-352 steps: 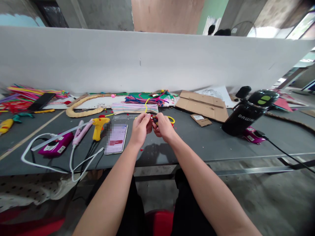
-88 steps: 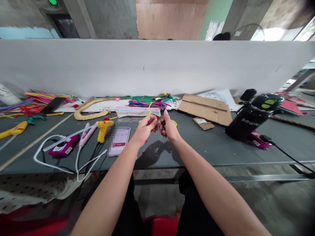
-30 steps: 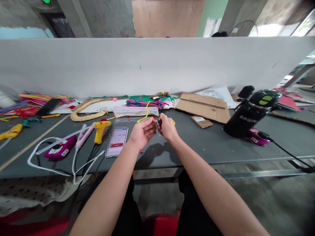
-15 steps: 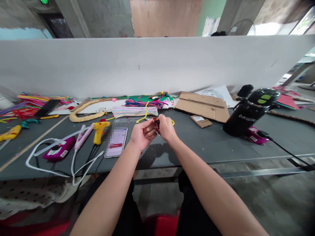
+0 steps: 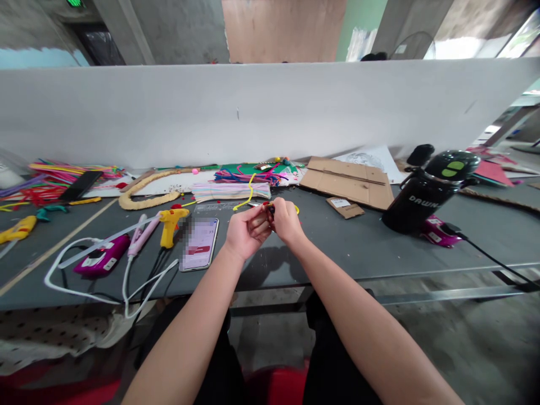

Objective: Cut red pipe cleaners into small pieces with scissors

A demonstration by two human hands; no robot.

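Note:
My left hand point(image 5: 245, 230) and my right hand point(image 5: 287, 221) meet above the grey table point(image 5: 337, 247), fingers pinched together. Between them is a small bundle of pipe cleaners point(image 5: 270, 208), red and dark, mostly hidden by my fingers. A yellow pipe cleaner point(image 5: 250, 194) curls up and left from my left fingertips, and a short yellow loop shows past my right hand. Both hands grip this piece. A phone point(image 5: 199, 243) lies flat just left of my left hand.
A yellow glue gun point(image 5: 171, 223), a pink tool and a magenta device point(image 5: 100, 257) with white cables lie at the left. Pipe cleaner bundles point(image 5: 230, 190) and cardboard point(image 5: 350, 181) sit behind. A black bottle point(image 5: 426, 194) stands at the right, before a white partition.
My hands have closed in on each other over the last second, and the left hand has turned slightly. The yellow pipe cleaner's free end has stayed curled to the upper left.

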